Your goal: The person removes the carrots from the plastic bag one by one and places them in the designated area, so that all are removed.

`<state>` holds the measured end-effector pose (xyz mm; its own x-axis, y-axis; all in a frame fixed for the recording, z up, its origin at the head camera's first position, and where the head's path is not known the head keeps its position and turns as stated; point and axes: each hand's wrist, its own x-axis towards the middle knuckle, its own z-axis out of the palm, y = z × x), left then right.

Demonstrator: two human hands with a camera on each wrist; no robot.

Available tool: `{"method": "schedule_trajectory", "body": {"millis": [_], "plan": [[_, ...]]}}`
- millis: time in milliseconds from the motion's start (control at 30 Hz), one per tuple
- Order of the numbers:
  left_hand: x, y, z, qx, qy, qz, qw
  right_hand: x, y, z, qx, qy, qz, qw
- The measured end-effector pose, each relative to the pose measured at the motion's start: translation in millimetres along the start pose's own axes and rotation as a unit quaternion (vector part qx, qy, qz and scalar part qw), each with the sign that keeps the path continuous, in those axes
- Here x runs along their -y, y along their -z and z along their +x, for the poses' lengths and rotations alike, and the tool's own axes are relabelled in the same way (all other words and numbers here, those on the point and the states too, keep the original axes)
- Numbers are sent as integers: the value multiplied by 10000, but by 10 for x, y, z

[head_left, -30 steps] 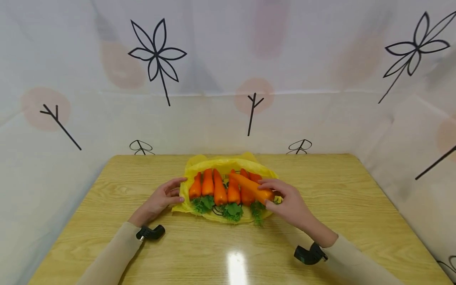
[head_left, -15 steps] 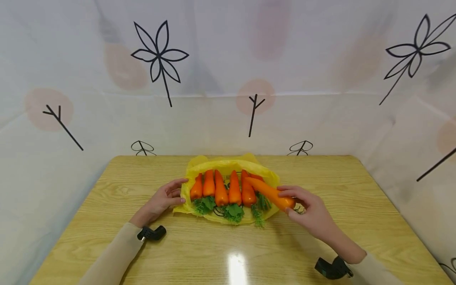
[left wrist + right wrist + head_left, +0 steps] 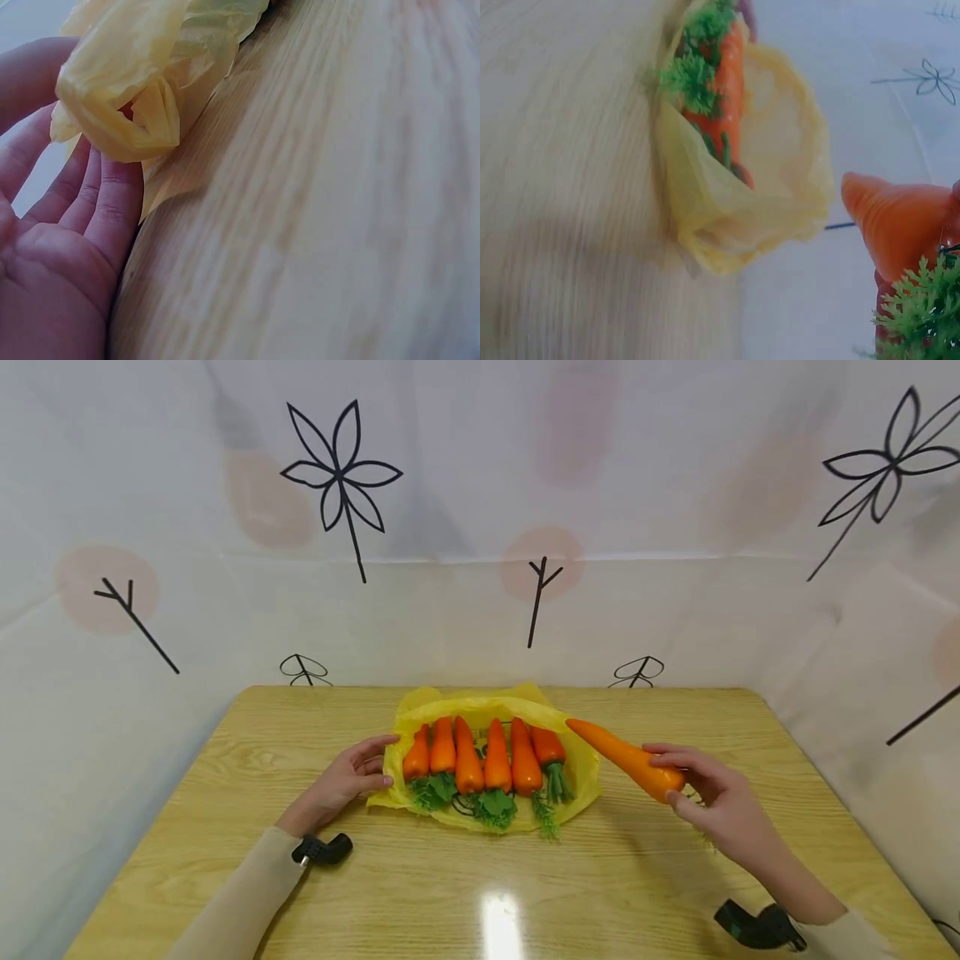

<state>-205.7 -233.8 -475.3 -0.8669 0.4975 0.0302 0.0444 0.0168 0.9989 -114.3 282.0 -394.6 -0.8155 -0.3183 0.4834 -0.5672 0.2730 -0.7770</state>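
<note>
My right hand [image 3: 723, 802] pinches an orange carrot [image 3: 626, 760] near its thick end, right of the bag and raised over the table. Its narrow tip points back left toward the bag's rim. In the right wrist view the held carrot [image 3: 904, 217] shows green leaves [image 3: 930, 304]. My left hand [image 3: 348, 777] touches the left edge of a yellow plastic bag [image 3: 585, 768], its fingers extended against it. The left wrist view shows those fingers [image 3: 112, 195] along the crumpled bag [image 3: 150, 112]. Several carrots [image 3: 468, 764] lie side by side in the bag, leafy ends toward me.
Beneath everything is a light wooden table [image 3: 420, 885], bright with a glare spot near its front. A white cloth [image 3: 450, 610] printed with flowers and twigs hangs behind and at both sides. Black camera mounts [image 3: 322, 849] sit on both wrists.
My right hand has moved right with the carrot, from over the other carrots to beyond the bag's right side. The left hand has stayed at the bag's left edge.
</note>
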Motion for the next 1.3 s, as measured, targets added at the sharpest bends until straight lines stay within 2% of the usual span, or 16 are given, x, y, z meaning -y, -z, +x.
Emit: {"method": "schedule_trajectory", "body": {"millis": [100,233,500,900,1300], "plan": [[-7,5,5,-8,-18,0,10000,-22,75,-2,-98,109,112,9998],[6,20,19,-11,-42,-4,10000,-59,129,9,-275,80,-78,9996],[31,29,36,41,-136,-25,9999,-168,108,20,-655,-454,-816,9935],[36,5,31,102,-84,-46,9999,-485,33,16,-640,-889,-978,9892],[27,10,12,56,-3,-58,10000,-644,-157,89,-537,-1602,-1004,9805]]}}
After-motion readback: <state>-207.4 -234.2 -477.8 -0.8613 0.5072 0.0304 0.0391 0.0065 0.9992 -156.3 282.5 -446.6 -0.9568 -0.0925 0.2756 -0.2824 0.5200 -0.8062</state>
